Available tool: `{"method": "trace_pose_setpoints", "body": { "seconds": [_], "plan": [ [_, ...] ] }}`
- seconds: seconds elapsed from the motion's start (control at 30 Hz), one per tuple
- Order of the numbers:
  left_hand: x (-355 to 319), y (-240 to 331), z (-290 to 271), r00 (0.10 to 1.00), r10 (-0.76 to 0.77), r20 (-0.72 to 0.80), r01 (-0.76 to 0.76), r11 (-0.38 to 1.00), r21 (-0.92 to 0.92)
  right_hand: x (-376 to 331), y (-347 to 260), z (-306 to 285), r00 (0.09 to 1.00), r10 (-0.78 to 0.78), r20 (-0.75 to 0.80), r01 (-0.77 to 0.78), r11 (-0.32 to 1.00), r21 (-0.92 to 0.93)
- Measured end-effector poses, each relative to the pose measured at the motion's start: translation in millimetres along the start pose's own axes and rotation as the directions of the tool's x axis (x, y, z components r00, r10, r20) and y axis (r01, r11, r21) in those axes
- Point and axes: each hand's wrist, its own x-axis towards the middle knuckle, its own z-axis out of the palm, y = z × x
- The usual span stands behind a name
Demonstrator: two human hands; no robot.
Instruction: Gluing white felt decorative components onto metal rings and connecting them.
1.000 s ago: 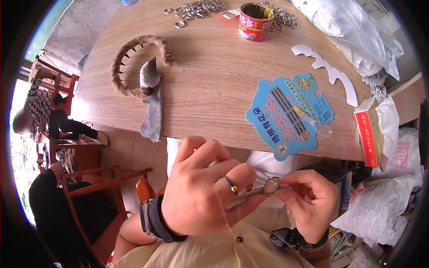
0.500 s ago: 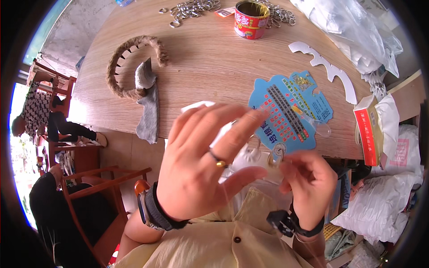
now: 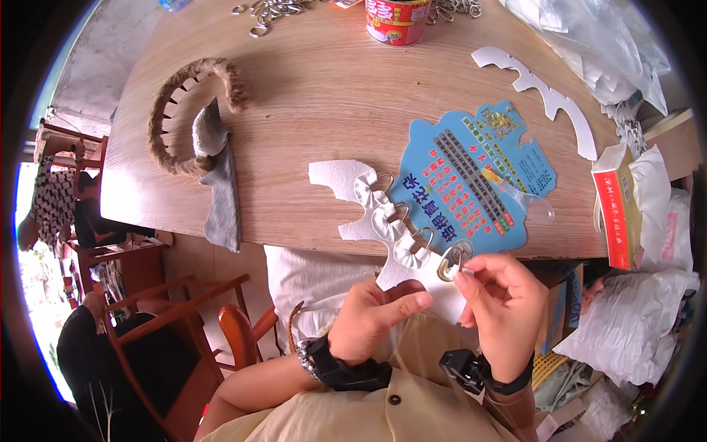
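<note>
Since 0.5 s ago the left hand (image 3: 368, 318) has come down off the white strip (image 3: 383, 230), baring its length. The strip runs from both hands toward 11 o'clock, its far part over the table (image 3: 309, 132), its near end past the edge, above the lap. 4 metal rings (image 3: 423, 230) stand along its ruffled right side. The right hand (image 3: 508, 309) has its grip pinching the nearest of these between thumb and forefinger; the left grip clasps the strip's near end, thumb on top, fingers partly hidden beneath.

From the strip, the blue card (image 3: 434, 158) lies at 2 o'clock, just beside the rings, with a white cutout (image 3: 549, 96) farther out at 1 o'clock. The box (image 3: 613, 217) is at 3 o'clock. The red tin (image 3: 395, 26) stands at 12 o'clock, loose links (image 3: 274, 10) at 11. At 10 o'clock a furry hoop (image 3: 156, 129) touches grey cloth (image 3: 222, 195). A chair (image 3: 158, 331) stands at 8 o'clock.
</note>
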Motion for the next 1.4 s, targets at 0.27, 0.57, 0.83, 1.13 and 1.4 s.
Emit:
{"method": "trace_pose_setpoints", "body": {
  "seconds": [0.27,0.57,0.83,1.13,1.4],
  "plan": [
    [-1.5,8.2,16.4,0.989,0.060,-0.137,-0.071,0.994,-0.082,-7.2,-0.5,-1.3,1.000,-0.021,-0.010,0.021,1.000,0.005],
    [-13.2,7.5,22.0,0.954,0.206,-0.220,-0.178,0.974,0.141,-9.2,2.1,0.5,0.974,-0.226,-0.026,0.216,0.954,-0.206],
    [-19.8,3.9,19.4,0.901,0.389,-0.192,-0.354,0.915,0.192,-15.0,5.9,5.8,0.947,-0.321,-0.024,0.311,0.931,-0.191],
    [-28.1,2.4,19.8,0.894,0.381,-0.236,-0.381,0.923,0.046,-24.4,7.9,11.0,0.923,-0.385,-0.013,0.377,0.909,-0.180],
    [-29.1,1.5,24.8,0.876,0.415,-0.247,-0.426,0.905,0.011,-25.3,11.3,12.5,0.862,-0.503,-0.056,0.467,0.832,-0.299]
  ]
}}
